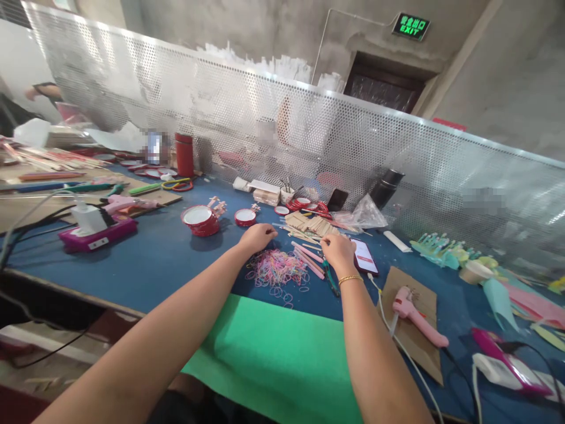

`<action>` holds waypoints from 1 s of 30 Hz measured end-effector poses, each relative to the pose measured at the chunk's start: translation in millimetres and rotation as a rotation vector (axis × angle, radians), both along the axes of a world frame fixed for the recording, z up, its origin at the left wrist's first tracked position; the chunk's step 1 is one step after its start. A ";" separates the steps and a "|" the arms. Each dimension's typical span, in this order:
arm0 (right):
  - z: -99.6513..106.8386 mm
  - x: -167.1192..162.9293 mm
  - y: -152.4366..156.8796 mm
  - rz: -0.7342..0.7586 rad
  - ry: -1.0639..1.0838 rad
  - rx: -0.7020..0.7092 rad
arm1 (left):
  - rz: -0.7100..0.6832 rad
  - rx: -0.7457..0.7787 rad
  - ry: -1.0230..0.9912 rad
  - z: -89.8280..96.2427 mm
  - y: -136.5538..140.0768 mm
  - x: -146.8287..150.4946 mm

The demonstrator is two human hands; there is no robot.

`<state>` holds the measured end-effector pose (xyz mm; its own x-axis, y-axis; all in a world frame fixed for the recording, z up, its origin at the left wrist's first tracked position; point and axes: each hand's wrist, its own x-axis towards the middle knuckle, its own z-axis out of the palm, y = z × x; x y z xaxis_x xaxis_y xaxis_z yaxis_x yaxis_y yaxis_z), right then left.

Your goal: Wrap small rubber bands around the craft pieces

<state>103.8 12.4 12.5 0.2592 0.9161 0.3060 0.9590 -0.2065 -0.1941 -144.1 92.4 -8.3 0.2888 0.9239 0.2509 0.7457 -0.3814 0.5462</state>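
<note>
My left hand (260,237) hovers just above the far-left side of a pile of colourful small rubber bands (278,266). Its fingers are curled together, and whatever they may hold is too small to make out. My right hand (339,250), with a gold bracelet at the wrist, has its fingertips pinched near the flat wooden sticks (311,224). What lies in that pinch cannot be made out. Pink sticks (311,262) and green-handled pliers (330,278) lie between the rubber bands and my right arm. A lit phone (365,257) is just right of that hand.
A green sheet (278,353) covers the front edge. Red-rimmed round pieces (200,221) stand left. On the right, a pink glue gun (415,315) rests on cardboard (430,362), with cables and a purple power strip (514,365). A perforated metal screen (247,118) closes the back.
</note>
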 end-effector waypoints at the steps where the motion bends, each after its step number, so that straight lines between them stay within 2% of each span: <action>1: -0.5 -0.2 -0.1 -0.001 -0.001 -0.004 | -0.004 -0.003 0.007 -0.2 0.2 0.2; 9: -2.8 -1.6 2.5 0.002 -0.006 -0.024 | -0.054 0.007 0.034 -4.1 5.5 -0.3; 15: -0.3 -2.7 1.9 0.005 -0.003 -0.017 | -0.072 0.007 0.099 2.0 2.9 1.8; 19: 5.4 -13.8 -2.9 0.059 -0.002 0.047 | -0.113 0.039 0.140 6.2 -3.8 2.1; 22: 11.8 -29.1 -8.4 0.134 -0.017 0.089 | -0.092 0.099 0.160 10.0 -6.7 4.3; 24: 16.4 -40.6 -12.3 0.188 -0.032 0.104 | -0.041 0.148 0.189 17.4 -3.7 9.2; 27: 22.8 -56.5 -18.6 0.274 -0.031 0.088 | 0.005 0.196 0.285 38.4 10.7 23.6; 30: 27.2 -68.7 -25.9 0.335 -0.041 0.094 | 0.064 0.116 0.433 62.6 33.2 43.1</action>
